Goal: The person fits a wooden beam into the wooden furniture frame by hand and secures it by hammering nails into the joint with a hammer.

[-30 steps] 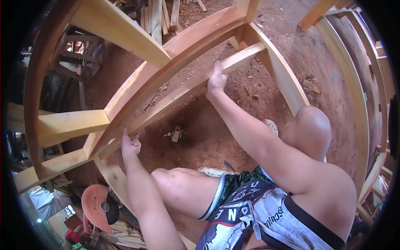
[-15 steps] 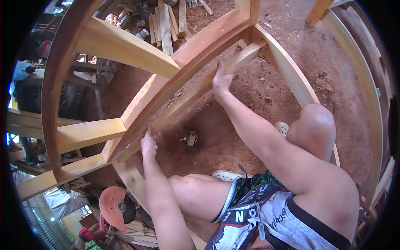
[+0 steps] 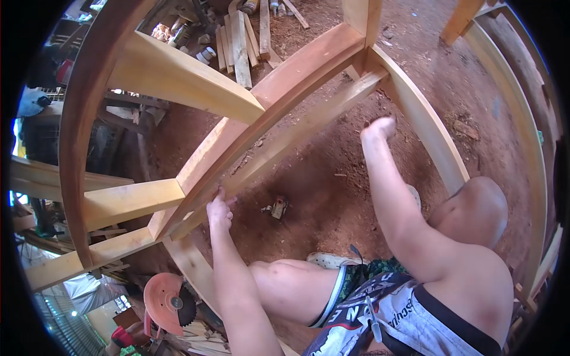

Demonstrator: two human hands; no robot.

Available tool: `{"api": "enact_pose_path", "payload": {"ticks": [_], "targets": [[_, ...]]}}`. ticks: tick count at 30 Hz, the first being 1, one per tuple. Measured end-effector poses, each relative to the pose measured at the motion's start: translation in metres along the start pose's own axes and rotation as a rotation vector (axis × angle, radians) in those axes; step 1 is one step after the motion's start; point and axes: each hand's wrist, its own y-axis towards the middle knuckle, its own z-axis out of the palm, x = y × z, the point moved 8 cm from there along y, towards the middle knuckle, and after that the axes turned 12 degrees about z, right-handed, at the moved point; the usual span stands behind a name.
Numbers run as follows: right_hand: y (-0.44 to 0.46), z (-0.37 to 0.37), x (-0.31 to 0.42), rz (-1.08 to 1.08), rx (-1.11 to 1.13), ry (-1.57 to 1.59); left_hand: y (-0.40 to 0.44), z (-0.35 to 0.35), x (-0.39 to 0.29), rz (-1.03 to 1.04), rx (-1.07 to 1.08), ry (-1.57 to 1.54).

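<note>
A long wooden slat (image 3: 297, 137) runs diagonally inside a curved wooden frame, just below and roughly alongside a thick curved rail (image 3: 309, 57). My left hand (image 3: 220, 212) is at the slat's lower left part, fingers curled against its edge. Clear of the slat, my right hand (image 3: 379, 127) is raised near its upper right end, curled into a fist with nothing visible in it. That slat end meets a curved side piece (image 3: 421, 104) at the frame's upper corner. The exact fit at both slat ends cannot be made out.
Wide cross pieces (image 3: 184, 74) join the rail to a dark curved beam (image 3: 76, 136) at left. A circular saw with an orange guard (image 3: 160, 299) sits at lower left. Loose boards (image 3: 239, 47) lie on the dirt floor behind. Another curved frame (image 3: 522, 113) stands at right.
My right hand has come off the slat, moved right and slightly down, and closed into a fist. My left hand stays at the slat. The whole view has shifted slightly.
</note>
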Motion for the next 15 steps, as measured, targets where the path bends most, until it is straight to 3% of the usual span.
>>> {"api": "enact_pose_path", "payload": {"ticks": [4,6,8,11,15], "targets": [[0.008,0.108,-0.04,0.121,0.16,0.031,0.003,0.003,-0.005,0.063,-0.019,-0.002],[0.012,0.109,-0.039,0.134,0.174,0.026,-0.001,0.005,-0.005,0.09,-0.079,0.004],[0.007,0.118,-0.035,0.083,0.346,-0.068,0.004,0.001,-0.014,0.142,-0.151,-0.008],[0.029,0.07,-0.013,0.12,0.134,-0.151,0.012,-0.001,-0.007,0.042,-0.041,-0.062],[0.024,0.047,0.005,0.073,0.049,-0.141,0.01,0.005,-0.007,0.047,-0.034,-0.085]]}}
